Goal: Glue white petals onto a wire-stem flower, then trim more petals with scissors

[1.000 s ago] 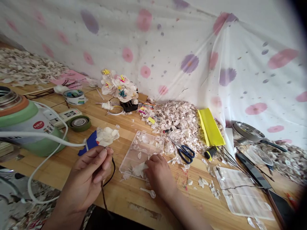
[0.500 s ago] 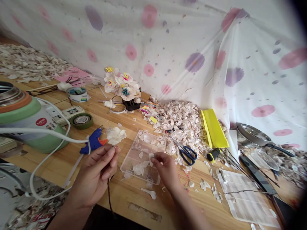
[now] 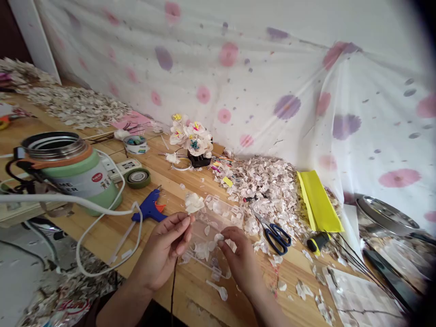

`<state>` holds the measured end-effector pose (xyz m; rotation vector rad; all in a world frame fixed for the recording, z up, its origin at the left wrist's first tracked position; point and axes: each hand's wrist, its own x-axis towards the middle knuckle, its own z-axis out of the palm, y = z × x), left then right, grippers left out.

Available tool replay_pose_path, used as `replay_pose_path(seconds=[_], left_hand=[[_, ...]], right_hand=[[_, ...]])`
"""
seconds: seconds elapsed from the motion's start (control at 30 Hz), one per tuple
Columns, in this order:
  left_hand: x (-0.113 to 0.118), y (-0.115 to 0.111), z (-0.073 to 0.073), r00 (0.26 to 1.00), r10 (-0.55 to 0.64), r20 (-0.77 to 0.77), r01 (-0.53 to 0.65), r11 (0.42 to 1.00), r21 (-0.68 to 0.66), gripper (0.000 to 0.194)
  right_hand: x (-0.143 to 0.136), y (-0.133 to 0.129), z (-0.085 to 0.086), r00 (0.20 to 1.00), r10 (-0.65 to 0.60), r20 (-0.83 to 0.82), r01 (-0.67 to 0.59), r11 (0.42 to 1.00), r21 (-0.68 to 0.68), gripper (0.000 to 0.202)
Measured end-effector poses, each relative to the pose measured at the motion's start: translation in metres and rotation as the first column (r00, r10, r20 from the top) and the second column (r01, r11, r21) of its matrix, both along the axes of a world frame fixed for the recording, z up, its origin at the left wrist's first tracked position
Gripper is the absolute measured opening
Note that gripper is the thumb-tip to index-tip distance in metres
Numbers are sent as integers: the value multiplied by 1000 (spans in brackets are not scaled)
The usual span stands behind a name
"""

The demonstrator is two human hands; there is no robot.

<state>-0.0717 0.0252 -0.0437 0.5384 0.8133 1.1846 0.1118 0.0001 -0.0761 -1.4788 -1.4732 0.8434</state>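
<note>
My left hand pinches a thin dark twig topped by a white petal flower, above the left side of a clear plastic box. Over the box's right part, my right hand is closed on a small white petal. Loose petals lie in the box. A white plastic spoon rests on the wood in front of it. Left of my left hand lies a blue glue gun with an orange trigger.
A green pot and white cords stand at left. Behind are a flower arrangement and a petal heap. Blue-handled scissors, a yellow packet and a compartment tray lie at right.
The view has shifted left, so the bench items appear farther right and lower. My right hand has come nearer my left hand. Both still hold their pieces.
</note>
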Motion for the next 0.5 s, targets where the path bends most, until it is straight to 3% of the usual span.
replay_pose_path(seconds=[0.17,0.27,0.4,0.5], left_hand=[[-2,-3,-1,1000,-6,14,6,1000,7,29],[-4,-5,-1,1000,-9,30,9,1000,13,29],[-7,-7,-2,999,-15,48,15,1000,7,30],[-10,-10,-3,998,-31,54,31,1000,5,30]], right_hand=[[-4,3,-17,945,12,327,-35,997,64,22],[-2,3,-21,898,-13,441,-34,995,98,22],[-5,1,-13,865,-85,494,-19,979,202,23],[-18,-3,2,887,-44,459,-79,966,246,17]])
